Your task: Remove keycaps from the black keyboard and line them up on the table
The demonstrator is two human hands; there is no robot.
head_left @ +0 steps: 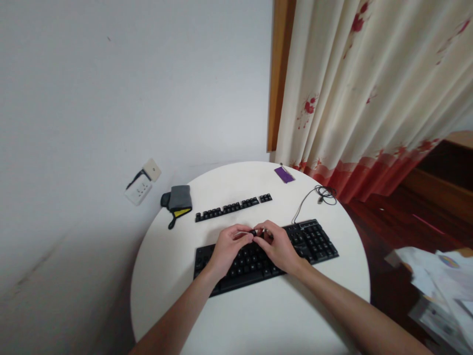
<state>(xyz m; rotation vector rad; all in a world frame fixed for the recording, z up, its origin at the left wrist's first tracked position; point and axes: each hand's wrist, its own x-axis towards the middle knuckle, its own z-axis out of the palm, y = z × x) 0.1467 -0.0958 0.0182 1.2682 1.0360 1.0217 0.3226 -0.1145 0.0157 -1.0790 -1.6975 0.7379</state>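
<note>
Above the black keyboard (244,281) my two hands meet at the fingertips. Pinched between them is a small black keycap (253,232). My left hand (229,248) is closed, thumb and forefinger on the keycap's left side. From the right, the closed fingers of my right hand (278,245) meet it; a thin pale thing shows by these fingers, too small to name. Both hands hide part of the keyboard's upper rows. Beyond it, a line of loose black keycaps (232,209) lies on the white round table (236,325).
A grey cloth pouch (180,198) with a yellow edge lies at the table's left. Farther back is a purple card-like piece (284,174). The keyboard's cable (325,193) is coiled at the right. A wall socket (138,190) and a curtain (332,98) stand behind.
</note>
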